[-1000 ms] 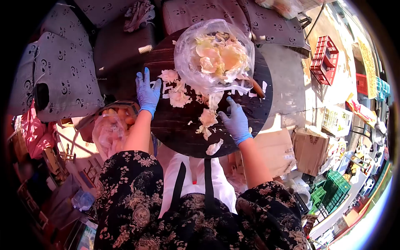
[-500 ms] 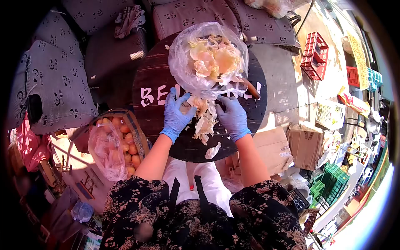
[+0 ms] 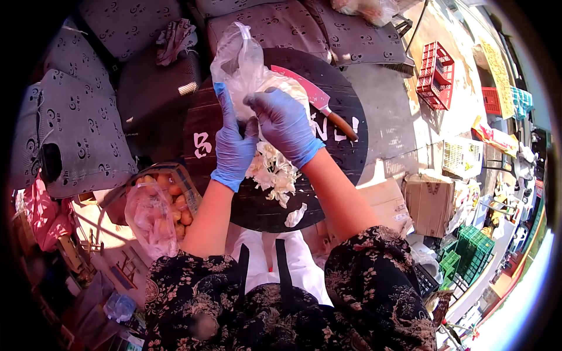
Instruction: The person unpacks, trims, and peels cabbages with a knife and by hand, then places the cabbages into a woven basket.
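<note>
A clear plastic bag (image 3: pixel 237 61), its neck upright and bunched, stands over the round dark table (image 3: pixel 345 90). My left hand (image 3: pixel 235 146), in a blue glove, is closed on the bag's left side, with the index finger pointing up along it. My right hand (image 3: pixel 287 124), also gloved, has its fingers curled on the bag near the left fingertips. Pale leafy contents show faintly behind the right hand. Beneath the hands lies a heap of pale, torn leaf-like pieces (image 3: pixel 274 175). A cleaver (image 3: pixel 310 88) with a wooden handle lies right of the bag.
A box of round orange fruit (image 3: pixel 180 205), partly covered by plastic, stands left of the table. Patterned grey seats (image 3: pixel 85 128) line the left and back. To the right are a red crate (image 3: pixel 435 76), a cardboard box (image 3: pixel 429 205) and green crates (image 3: pixel 473 251).
The bag, earlier spread open around pale leaves, is now gathered upright and further left. Both hands have moved up from the scraps onto it. The cleaver's blade is now uncovered.
</note>
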Demonstrator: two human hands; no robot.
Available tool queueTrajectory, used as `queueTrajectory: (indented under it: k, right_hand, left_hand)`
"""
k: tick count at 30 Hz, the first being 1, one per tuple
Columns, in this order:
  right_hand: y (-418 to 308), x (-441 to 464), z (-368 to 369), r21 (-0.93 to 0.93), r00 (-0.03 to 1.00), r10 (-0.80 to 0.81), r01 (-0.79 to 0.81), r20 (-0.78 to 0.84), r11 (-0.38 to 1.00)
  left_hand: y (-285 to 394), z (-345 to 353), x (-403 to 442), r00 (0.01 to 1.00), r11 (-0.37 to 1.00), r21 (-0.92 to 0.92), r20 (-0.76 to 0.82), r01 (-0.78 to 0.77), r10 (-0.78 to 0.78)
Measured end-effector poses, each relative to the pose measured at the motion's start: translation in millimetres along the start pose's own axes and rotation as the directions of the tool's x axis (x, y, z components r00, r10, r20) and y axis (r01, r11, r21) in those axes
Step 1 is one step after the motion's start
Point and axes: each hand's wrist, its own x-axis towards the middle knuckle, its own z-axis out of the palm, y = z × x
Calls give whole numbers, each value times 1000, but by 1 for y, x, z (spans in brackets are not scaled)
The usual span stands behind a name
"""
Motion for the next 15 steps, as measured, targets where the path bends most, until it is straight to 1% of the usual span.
queueTrajectory:
  k: [2,4,6,7,9,10,11,12,13,14,15]
  right_hand:
    - [-58,-7,10,-113,990,-60,75,131,991]
    - [-83,-11,18,7,984,-134,134,121,991]
    - [-98,-15,33,29,963,-181,178,198,984]
    - [-103,-15,37,97,948,-215,197,237,976]
    - [-91,-16,46,349,943,-209,111,259,931]
    - [-79,-17,53,466,938,-211,62,273,882]
    - [-59,-18,61,498,915,-123,-94,385,862]
    - [-44,-21,82,536,934,57,-251,352,806]
    - [-37,-14,90,521,958,61,-206,282,828]
    - [-31,-8,98,510,943,119,-272,312,816]
    - [-26,-1,109,532,941,155,-300,300,792]
  left_hand:
    - [-4,-24,-13,966,966,66,-50,-252,255]
    - [-7,-67,-26,971,969,-111,69,-223,231]
    - [-13,-97,-45,992,986,-119,25,-118,122]
    - [-23,-111,-54,995,987,-120,-5,-104,105]
    - [-46,-131,-66,994,988,-124,-75,-90,81]
    - [-42,-135,-67,998,998,-56,-47,-37,35]
    - [-33,-134,-69,1000,1000,14,-25,16,-16]
    - [-27,-132,-70,998,994,84,-6,69,-69]
    - [-28,-127,-65,998,993,114,-46,43,-38]
    - [-32,-123,-59,995,989,116,-65,88,-81]
    - [-37,-119,-52,989,985,114,-81,133,-124]
